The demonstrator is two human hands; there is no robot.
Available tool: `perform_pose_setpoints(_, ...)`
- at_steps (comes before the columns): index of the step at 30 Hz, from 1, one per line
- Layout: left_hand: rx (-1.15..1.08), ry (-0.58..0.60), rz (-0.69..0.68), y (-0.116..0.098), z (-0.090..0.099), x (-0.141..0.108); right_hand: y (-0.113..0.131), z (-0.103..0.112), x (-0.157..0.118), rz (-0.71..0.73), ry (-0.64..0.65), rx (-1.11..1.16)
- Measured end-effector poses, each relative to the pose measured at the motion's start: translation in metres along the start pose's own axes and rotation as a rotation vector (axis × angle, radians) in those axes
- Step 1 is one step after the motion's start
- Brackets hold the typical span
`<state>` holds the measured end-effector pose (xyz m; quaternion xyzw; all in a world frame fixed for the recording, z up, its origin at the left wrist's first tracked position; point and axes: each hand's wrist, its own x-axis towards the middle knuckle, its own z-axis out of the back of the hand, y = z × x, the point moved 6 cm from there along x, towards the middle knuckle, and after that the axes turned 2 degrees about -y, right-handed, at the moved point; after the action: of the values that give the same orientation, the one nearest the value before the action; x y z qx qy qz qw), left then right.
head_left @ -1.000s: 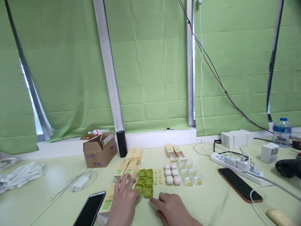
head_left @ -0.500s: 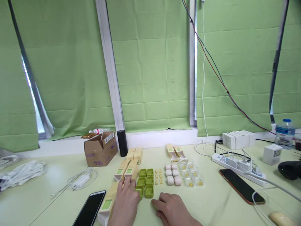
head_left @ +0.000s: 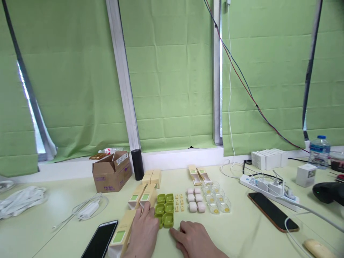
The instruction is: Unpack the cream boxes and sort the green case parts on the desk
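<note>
Several small green square trays (head_left: 168, 219) stand in two columns at the lower middle. My left hand (head_left: 144, 229) lies at their left side, fingers forward and slightly apart, nothing seen in it; it is beside a long cream box (head_left: 120, 234) and just in front of two more cream boxes (head_left: 147, 195). My right hand (head_left: 192, 238) rests on the table with its index finger stretched toward the front right tray and the other fingers curled. Right of the trays are small yellow pieces (head_left: 179, 202), white and pink rounded cases (head_left: 192, 206) and clear containers with yellow bits (head_left: 214, 206).
A phone (head_left: 100, 239) and a white charger cable (head_left: 88, 210) lie left. Behind stand a brown carton (head_left: 111, 176) and a black cylinder (head_left: 138, 165). At the right are a power strip (head_left: 268, 190) and another phone (head_left: 272, 212).
The whole view has shifted slightly, with objects a little further left. Both hands stay almost where they were beside the green trays.
</note>
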<state>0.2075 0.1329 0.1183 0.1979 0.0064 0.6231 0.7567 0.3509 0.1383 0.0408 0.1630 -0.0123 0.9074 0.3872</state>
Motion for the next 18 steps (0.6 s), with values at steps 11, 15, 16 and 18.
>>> perform_pose_setpoints(11,-0.121,-0.040,0.027,0.005,-0.001,-0.002,0.000,0.001,0.002,-0.012,0.028,-0.011)
perform_pose_setpoints(15,-0.155,-0.060,0.042,0.015,0.007,-0.008,0.001,0.001,0.000,-0.002,0.021,-0.002)
perform_pose_setpoints(16,-0.157,-0.072,0.059,0.021,0.010,-0.012,0.001,0.002,-0.001,0.000,0.015,0.002)
perform_pose_setpoints(18,-0.141,-0.095,0.111,0.034,0.012,-0.022,0.001,0.004,-0.002,0.000,0.003,0.014)
